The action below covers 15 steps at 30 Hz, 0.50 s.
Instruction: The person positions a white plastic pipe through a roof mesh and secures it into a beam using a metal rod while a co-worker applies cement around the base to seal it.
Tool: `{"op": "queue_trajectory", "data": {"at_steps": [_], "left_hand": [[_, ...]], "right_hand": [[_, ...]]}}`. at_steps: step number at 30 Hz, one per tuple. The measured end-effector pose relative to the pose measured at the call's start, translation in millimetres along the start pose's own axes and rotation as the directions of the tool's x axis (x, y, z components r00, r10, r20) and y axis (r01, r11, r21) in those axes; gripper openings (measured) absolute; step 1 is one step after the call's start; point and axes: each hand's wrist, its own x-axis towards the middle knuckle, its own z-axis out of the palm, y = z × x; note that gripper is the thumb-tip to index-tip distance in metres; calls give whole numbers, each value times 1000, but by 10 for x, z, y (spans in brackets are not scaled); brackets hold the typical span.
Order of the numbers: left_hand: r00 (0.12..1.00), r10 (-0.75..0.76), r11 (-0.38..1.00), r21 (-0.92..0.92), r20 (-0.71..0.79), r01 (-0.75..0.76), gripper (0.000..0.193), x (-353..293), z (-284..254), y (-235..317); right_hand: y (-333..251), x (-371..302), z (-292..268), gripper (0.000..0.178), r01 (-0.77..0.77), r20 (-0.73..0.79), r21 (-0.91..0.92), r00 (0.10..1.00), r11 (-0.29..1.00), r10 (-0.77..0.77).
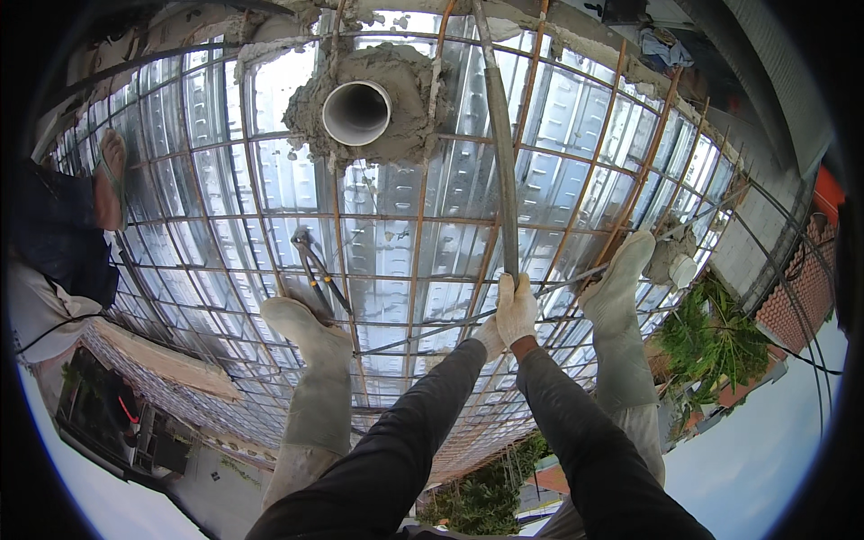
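Both my hands wear pale work gloves and meet low at the middle, between my boots. A long, mud-smeared grey pole (504, 171) runs from the far edge down into them. My right hand (517, 308) is closed round its near end, with the fingers on top. Just below and to the left, my left hand (490, 338) is closed at the same pole, its fingers partly hidden by the right. Under the hands lies a grid of rusty rebar (418, 216) over shiny ribbed metal decking (378, 247).
Pincers with black and yellow handles (317, 270) lie by my left boot (310, 360). Wet mortar (301, 112) surrounds a white pipe (357, 112) ahead. My right boot (621, 315) stands near another pipe stub (682, 270). Another person's foot (110, 180) is at left. Cables (792, 279) hang at right.
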Motion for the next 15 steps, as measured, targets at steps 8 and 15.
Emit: {"op": "queue_trajectory", "data": {"at_steps": [8, 15], "left_hand": [[995, 79, 506, 858, 58, -91, 46, -907, -942, -954], [995, -13, 369, 925, 103, -91, 43, -1599, -1894, -1201]], "right_hand": [[-633, -588, 1138, 50, -132, 71, 127, 990, 983, 123], [-1090, -834, 1924, 56, -207, 88, 346, 978, 915, 188]]}}
